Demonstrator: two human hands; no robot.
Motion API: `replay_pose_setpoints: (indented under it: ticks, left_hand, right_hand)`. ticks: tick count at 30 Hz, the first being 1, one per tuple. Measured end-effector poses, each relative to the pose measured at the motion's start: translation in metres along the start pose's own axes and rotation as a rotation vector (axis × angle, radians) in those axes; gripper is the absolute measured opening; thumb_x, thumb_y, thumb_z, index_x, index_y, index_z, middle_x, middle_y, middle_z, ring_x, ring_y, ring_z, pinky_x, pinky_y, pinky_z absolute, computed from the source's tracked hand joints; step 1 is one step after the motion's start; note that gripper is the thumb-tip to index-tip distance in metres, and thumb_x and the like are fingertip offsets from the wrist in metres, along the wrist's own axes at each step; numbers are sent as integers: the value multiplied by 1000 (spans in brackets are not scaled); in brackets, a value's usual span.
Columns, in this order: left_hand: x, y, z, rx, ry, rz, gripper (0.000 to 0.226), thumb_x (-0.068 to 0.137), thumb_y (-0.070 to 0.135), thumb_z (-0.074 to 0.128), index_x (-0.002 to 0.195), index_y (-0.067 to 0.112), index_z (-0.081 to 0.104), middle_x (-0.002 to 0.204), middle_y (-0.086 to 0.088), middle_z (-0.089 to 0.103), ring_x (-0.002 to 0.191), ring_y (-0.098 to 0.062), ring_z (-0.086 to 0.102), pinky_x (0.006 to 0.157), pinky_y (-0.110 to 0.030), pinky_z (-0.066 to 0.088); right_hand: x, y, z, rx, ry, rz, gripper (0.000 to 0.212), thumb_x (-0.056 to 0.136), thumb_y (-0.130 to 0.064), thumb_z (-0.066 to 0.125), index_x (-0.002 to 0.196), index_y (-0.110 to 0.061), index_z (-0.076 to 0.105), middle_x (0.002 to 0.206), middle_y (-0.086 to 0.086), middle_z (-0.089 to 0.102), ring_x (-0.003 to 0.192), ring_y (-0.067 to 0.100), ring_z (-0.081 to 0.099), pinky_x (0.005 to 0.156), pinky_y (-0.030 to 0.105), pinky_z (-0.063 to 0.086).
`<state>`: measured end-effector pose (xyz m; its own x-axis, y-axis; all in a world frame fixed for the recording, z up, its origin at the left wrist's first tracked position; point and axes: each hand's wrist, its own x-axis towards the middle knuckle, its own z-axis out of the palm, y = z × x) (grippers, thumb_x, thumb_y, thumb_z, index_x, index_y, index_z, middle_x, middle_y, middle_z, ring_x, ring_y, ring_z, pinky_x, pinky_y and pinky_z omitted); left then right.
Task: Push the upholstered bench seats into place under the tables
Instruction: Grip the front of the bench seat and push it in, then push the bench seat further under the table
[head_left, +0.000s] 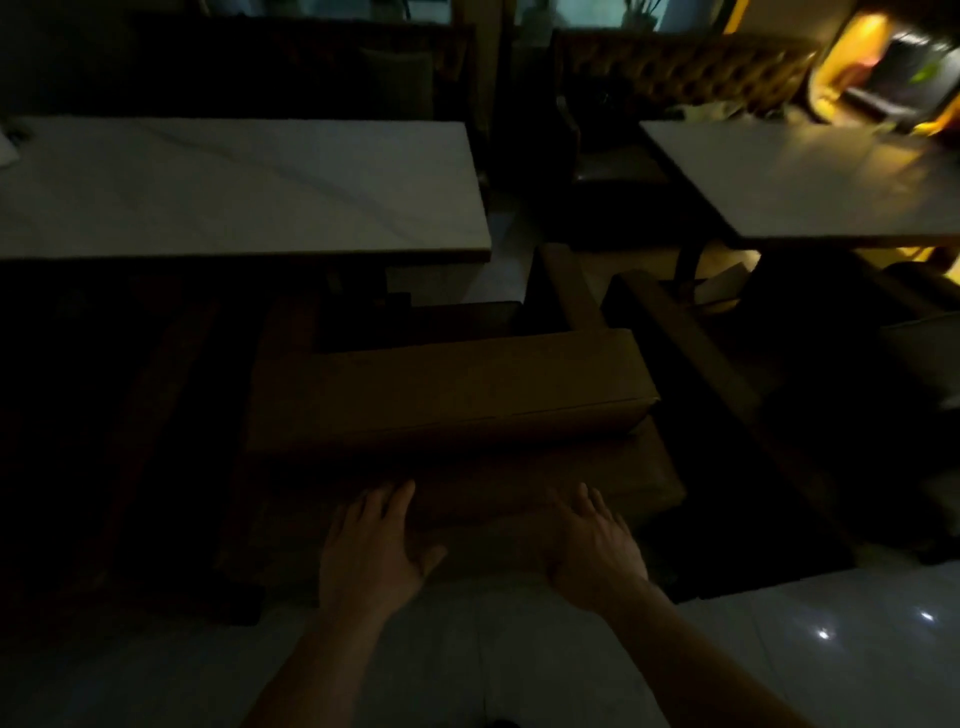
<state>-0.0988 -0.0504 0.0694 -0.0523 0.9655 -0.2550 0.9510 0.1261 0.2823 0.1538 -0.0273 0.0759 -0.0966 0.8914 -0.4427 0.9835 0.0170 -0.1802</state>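
Dim room. My left hand (374, 551) and right hand (592, 551) lie flat, fingers apart, gripping nothing, on the near edge of the brown upholstered bench seat (447, 395), placed to shove it. It sits short of the white marble-top table (234, 187).

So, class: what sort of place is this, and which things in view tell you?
Probably a restaurant or café after hours: two pale stone-look tables, a tufted banquette behind, and a brown upholstered bench before the hands.
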Motion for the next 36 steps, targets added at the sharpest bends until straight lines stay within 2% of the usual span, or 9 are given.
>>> replay_pose_setpoints:
  ticks: [5,9,15,20,27,32,36]
  left_hand:
    - [-27,39,-41,16,-18,134,94,80,81,43,154,35,8,163,2,11,148,-22,12,120,-46,14]
    - [-45,90,-68,48,17,239,97,77,83,44,154,35,9,162,1,16,147,-23,15,120,-46,14]
    - [-63,180,-89,101,13,382,99,74,84,46,154,36,10,161,2,18,146,-22,18,120,-47,13]
    - [-91,282,-74,129,1,471,97,76,80,51,153,36,13,161,3,19,145,-24,19,118,-46,19]
    - [-145,456,-17,145,-43,600,97,76,80,50,154,36,12,161,4,19,145,-23,21,117,-46,23]
    - [-170,562,24,128,-93,681,97,76,80,51,154,36,13,160,4,21,144,-22,25,116,-46,26]
    - [-167,628,51,132,-126,697,97,76,79,52,154,36,13,160,4,22,144,-22,24,117,-45,25]
  right_hand:
    - [-67,10,-45,43,68,54,94,89,-53,61,156,-35,-3,165,12,-6,152,32,-3,123,52,11]
    - [-115,25,-83,75,126,54,90,89,-48,60,157,-33,2,165,12,-4,152,32,-2,122,52,9]
    - [-162,85,-118,146,239,70,84,89,-61,55,155,-35,10,165,11,5,151,33,7,121,53,14]
    - [-204,177,-126,167,280,159,89,86,-69,54,156,-34,11,165,10,7,150,31,11,120,52,20]
    - [-291,359,-127,200,330,330,91,83,-70,56,155,-32,15,163,12,14,149,32,15,118,50,25]
    - [-337,474,-130,209,386,441,99,75,-79,55,154,-32,18,158,10,26,142,31,29,113,48,35]
    - [-345,539,-133,247,383,485,93,82,-71,57,156,-33,14,163,9,15,147,30,21,116,46,29]
